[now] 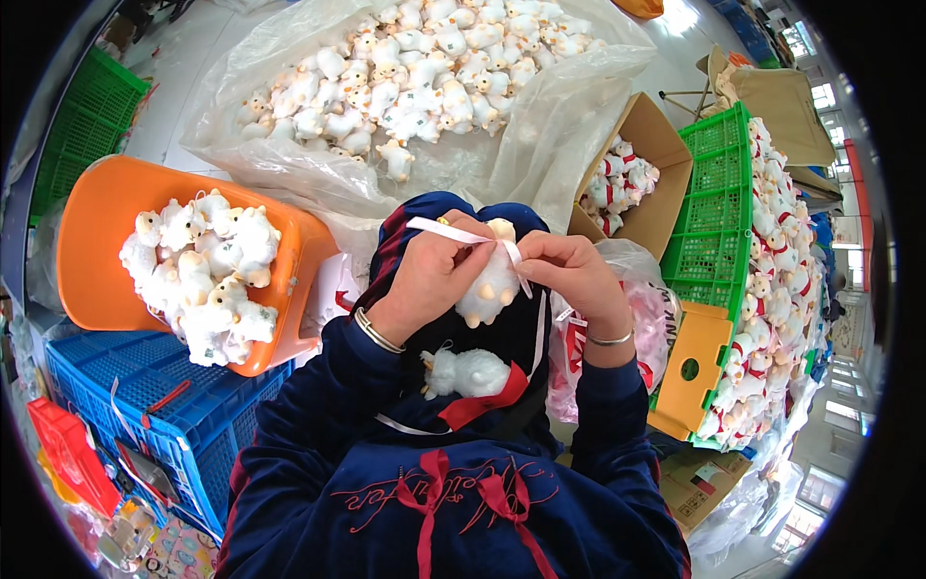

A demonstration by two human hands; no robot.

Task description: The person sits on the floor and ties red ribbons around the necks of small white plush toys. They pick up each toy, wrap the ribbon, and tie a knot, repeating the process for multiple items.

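Over my lap, a small white plush toy (487, 294) with stubby cream feet sits between my hands. A pale pink ribbon (439, 230) passes around its neck. My left hand (429, 278) is closed in a pinch on the ribbon at the toy's left side, and one end sticks out past the fingers. On the other side, my right hand (586, 278) pinches the ribbon near the neck, with a tail hanging below. Lower on my lap lies a second white plush toy (465, 372), on its side, touching a wide red ribbon (487, 400).
An orange bin (106, 261) of white toys stands at left on blue crates (125, 367). Ahead, clear plastic sheeting (231, 125) bears a heap of toys. A cardboard box (666, 145) and green crate (709, 222) at right hold toys with red ribbons.
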